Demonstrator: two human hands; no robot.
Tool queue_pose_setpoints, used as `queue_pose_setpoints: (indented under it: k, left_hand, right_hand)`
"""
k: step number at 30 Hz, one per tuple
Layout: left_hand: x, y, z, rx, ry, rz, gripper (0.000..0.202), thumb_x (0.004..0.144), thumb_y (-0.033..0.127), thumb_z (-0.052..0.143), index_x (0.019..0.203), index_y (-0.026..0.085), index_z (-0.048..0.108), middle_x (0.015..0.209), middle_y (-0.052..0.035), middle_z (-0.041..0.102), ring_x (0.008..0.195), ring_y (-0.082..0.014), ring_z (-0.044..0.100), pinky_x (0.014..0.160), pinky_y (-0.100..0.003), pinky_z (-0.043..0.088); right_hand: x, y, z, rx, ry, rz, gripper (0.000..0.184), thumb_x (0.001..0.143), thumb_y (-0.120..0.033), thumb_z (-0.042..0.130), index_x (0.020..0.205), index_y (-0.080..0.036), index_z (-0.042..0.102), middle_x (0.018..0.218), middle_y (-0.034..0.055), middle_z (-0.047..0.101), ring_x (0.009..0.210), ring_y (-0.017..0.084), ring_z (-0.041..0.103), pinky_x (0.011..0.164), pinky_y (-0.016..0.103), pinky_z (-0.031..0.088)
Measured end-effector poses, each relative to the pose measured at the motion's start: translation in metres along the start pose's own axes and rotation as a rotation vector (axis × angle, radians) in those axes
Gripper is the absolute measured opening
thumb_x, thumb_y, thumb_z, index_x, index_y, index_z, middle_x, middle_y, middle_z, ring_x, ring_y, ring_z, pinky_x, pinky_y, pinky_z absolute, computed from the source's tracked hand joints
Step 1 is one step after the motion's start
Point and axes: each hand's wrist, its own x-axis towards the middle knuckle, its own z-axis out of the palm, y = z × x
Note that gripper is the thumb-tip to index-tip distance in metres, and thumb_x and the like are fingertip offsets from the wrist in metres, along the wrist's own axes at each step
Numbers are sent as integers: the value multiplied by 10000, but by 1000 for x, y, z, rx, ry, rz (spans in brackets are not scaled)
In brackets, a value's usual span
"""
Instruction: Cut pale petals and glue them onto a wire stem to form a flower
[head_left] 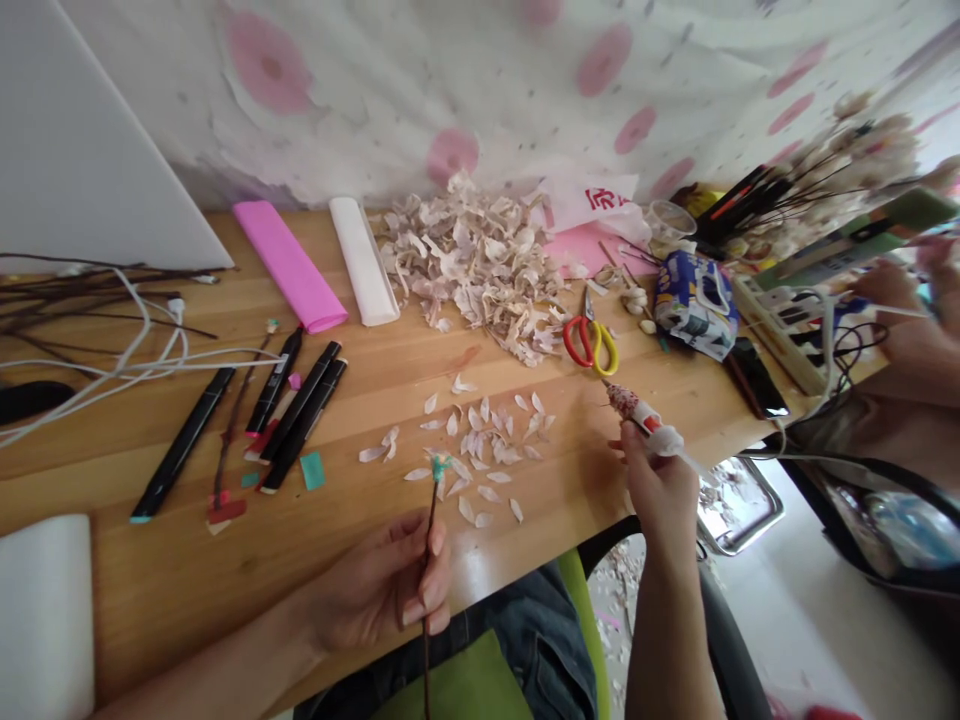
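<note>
My left hand [379,580] pinches a thin brown twig [430,570] upright, its tip wrapped in teal tape. My right hand [660,490] grips a red-and-white patterned glue pen [634,410] with a white cord, its tip pointing away from me over the wooden table [187,570]. Loose cream paper petals [480,450] lie scattered between my hands, with the twig's tip at their near edge. Neither hand touches them. Behind them rises a heap of cream petals [469,265].
Yellow-and-red scissors [591,335] and black markers [300,415] lie on the table, near pink and white crepe paper rolls [289,265]. White cables [127,360] and dark twigs sit at the left. Another person's hand [892,320] reaches in at the right, beyond a power strip [780,335].
</note>
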Motion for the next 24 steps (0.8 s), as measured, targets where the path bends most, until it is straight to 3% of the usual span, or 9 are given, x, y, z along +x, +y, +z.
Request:
queue_pose_setpoints:
  k: [8, 10, 12, 15, 19, 21, 24]
  left_hand:
    - [-2, -7, -7, 1, -29, -41, 190, 958, 365, 637, 872, 205, 692, 639, 42, 549, 454, -65, 384, 593, -228, 472]
    - [-1, -6, -6, -5, -17, -40, 191, 961, 364, 632, 874, 208, 701, 645, 39, 551, 462, -66, 391, 603, -231, 481]
    - [-1, -5, -4, -9, -17, -28, 195, 963, 367, 626, 875, 211, 703, 652, 40, 548, 468, -66, 391, 606, -228, 483]
    - [0, -5, -3, -5, -27, -21, 202, 965, 376, 621, 876, 209, 691, 660, 43, 536, 469, -64, 387, 609, -228, 478]
    - [0, -6, -4, 8, -18, -28, 197, 956, 378, 640, 871, 203, 672, 656, 45, 534, 469, -65, 386, 606, -232, 469]
    - [-1, -8, -5, 16, 2, -35, 213, 943, 391, 661, 852, 199, 659, 643, 51, 523, 466, -64, 383, 598, -234, 462]
    - [-2, -8, -6, 39, 48, -66, 241, 922, 411, 690, 833, 195, 633, 646, 54, 518, 483, -67, 403, 614, -249, 460]
  right_hand:
    - [2, 14, -3, -70, 40, 51, 543, 766, -648, 648, 821, -116, 744, 611, 61, 661, 552, 220, 563, 526, 324, 409]
    - [-4, 16, -9, -63, 16, 44, 535, 762, -633, 672, 902, -122, 750, 699, 72, 698, 599, 228, 606, 558, 332, 456]
    - [-13, 18, -18, -62, 33, 33, 591, 745, -626, 702, 1067, -130, 725, 949, 126, 733, 749, 265, 666, 648, 373, 520]
    - [-33, 20, -33, -90, 210, -22, 656, 735, -597, 749, 1204, -146, 662, 1189, 173, 658, 1004, 330, 651, 828, 485, 547]
    - [-55, 19, -41, -77, 462, -187, 465, 827, -519, 729, 1120, -161, 678, 1085, 141, 649, 1031, 326, 635, 906, 545, 543]
    - [-58, 19, -37, -105, 413, -286, 480, 832, -498, 737, 1152, -150, 655, 1116, 160, 635, 1069, 350, 621, 910, 567, 536]
    - [-53, 21, -25, -177, 144, -436, 484, 863, -473, 695, 1213, -147, 615, 1158, 183, 644, 1121, 377, 608, 928, 590, 510]
